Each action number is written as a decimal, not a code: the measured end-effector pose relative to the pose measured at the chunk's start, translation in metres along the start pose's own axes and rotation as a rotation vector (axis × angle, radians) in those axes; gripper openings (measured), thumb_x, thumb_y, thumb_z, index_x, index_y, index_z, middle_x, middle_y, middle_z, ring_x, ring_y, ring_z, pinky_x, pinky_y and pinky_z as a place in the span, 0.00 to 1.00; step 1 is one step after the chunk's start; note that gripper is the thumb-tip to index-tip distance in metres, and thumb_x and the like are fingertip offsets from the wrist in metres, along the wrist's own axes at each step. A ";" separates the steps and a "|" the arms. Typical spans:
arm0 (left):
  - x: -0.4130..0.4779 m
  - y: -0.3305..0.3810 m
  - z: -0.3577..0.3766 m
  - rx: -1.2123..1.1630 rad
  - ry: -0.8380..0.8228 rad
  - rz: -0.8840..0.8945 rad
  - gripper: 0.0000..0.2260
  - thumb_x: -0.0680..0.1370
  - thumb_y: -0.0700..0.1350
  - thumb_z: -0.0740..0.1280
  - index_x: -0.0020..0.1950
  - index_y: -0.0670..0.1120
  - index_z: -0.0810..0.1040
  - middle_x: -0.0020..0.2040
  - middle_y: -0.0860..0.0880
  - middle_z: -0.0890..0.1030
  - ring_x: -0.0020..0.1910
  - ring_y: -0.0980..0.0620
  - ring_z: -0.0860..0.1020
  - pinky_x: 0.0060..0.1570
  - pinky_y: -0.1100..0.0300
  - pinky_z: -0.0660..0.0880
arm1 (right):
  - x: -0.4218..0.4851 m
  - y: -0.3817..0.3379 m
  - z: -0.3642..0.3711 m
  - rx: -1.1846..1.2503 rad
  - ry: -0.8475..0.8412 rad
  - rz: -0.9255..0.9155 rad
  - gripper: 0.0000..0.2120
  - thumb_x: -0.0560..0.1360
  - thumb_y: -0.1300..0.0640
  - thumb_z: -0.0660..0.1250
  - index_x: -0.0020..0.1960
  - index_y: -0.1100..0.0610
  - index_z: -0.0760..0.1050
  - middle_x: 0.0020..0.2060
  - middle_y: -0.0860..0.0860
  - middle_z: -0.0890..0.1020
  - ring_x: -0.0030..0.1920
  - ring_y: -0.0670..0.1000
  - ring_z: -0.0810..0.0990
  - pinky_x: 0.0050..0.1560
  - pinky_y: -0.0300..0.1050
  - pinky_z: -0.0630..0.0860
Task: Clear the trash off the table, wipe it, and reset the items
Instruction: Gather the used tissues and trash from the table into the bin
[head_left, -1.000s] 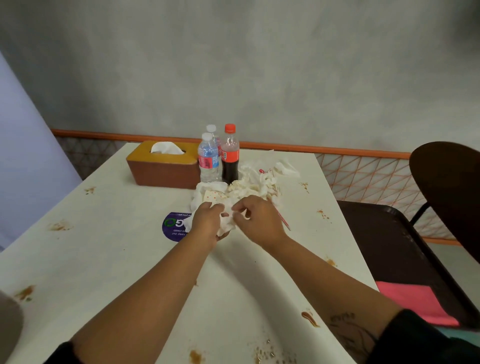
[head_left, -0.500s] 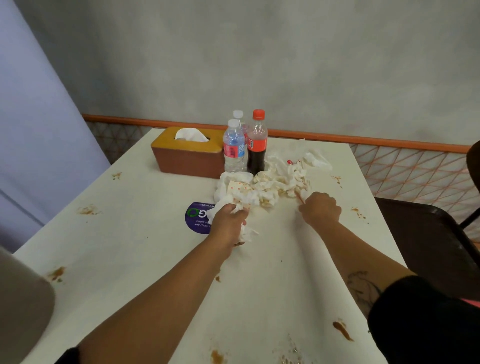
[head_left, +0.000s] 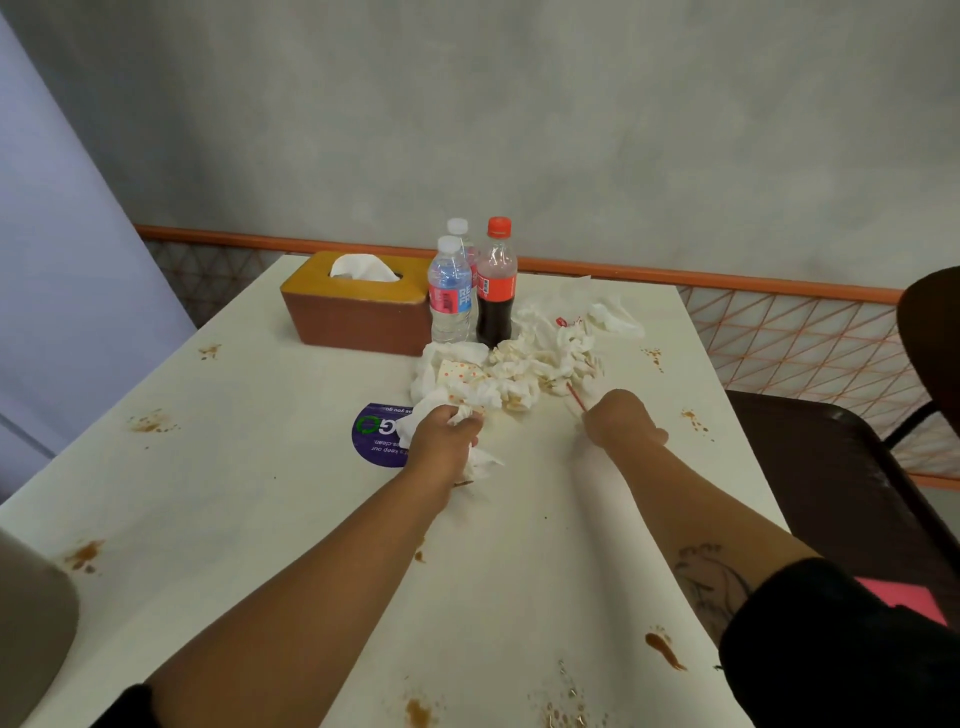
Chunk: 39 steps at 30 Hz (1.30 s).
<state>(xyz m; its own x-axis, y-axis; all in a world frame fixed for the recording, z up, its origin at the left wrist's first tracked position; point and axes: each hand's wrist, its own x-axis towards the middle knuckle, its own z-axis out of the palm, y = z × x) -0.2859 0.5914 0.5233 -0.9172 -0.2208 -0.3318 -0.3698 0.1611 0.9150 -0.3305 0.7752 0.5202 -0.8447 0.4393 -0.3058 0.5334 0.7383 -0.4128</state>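
Grey plaster wall and an orange rail close off the far end of a white surface (head_left: 249, 467), which is spotted with brown sauce stains near every edge; a dark chair (head_left: 852, 467) stands to its right. A second ago both hands were working together at the near edge of the napkin pile; since then they have parted, and over the last half second little has shifted. The left hand (head_left: 444, 441) is closed tight on a wad of crumpled napkins (head_left: 467, 415), with more tissue trailing out beneath the wrist; the right hand (head_left: 621, 418) has gone out to the right side of the pile and is curled over the near end of a thin red straw (head_left: 574, 396); its fingers are turned away from view, so I cannot tell whether they have actually pinched the straw or only rest on it. The bulk of the trash, a heap of used napkins (head_left: 530, 364), lies in the middle of the surface just in front of the bottles, with a looser piece further back to the right. My reading is that clearing is at its start: one handful gathered, most of the heap left, wiping not yet begun. Behind the heap stand two water bottles (head_left: 451, 296) and a cola bottle (head_left: 497, 286), close together, beside a brown tissue box (head_left: 353, 312); a purple round sticker (head_left: 382, 434) lies flat, partly under the left hand's napkins.
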 end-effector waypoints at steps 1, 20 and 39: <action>0.000 0.001 0.001 0.015 0.006 0.008 0.15 0.79 0.48 0.63 0.61 0.40 0.74 0.38 0.50 0.74 0.37 0.52 0.71 0.37 0.60 0.69 | -0.001 0.001 -0.001 0.068 -0.014 0.000 0.06 0.77 0.54 0.62 0.46 0.57 0.68 0.43 0.52 0.73 0.54 0.57 0.74 0.64 0.52 0.64; -0.002 0.019 0.029 -0.061 -0.060 0.057 0.08 0.81 0.45 0.59 0.57 0.44 0.73 0.47 0.46 0.77 0.48 0.46 0.75 0.54 0.53 0.72 | -0.068 -0.030 -0.002 0.479 -0.261 -0.431 0.08 0.72 0.67 0.66 0.33 0.64 0.78 0.37 0.57 0.79 0.41 0.53 0.75 0.46 0.46 0.72; 0.014 -0.003 0.023 -0.130 -0.130 -0.032 0.14 0.80 0.47 0.63 0.62 0.42 0.73 0.39 0.52 0.77 0.43 0.51 0.75 0.51 0.54 0.71 | 0.062 -0.003 -0.005 -0.055 -0.005 -0.407 0.26 0.72 0.61 0.68 0.69 0.52 0.68 0.61 0.57 0.71 0.61 0.59 0.73 0.59 0.52 0.74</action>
<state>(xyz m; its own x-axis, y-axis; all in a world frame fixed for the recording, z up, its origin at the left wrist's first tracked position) -0.3008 0.6098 0.5108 -0.9199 -0.0960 -0.3801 -0.3843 0.0283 0.9228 -0.3841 0.8030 0.5069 -0.9859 0.1035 -0.1312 0.1525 0.8778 -0.4541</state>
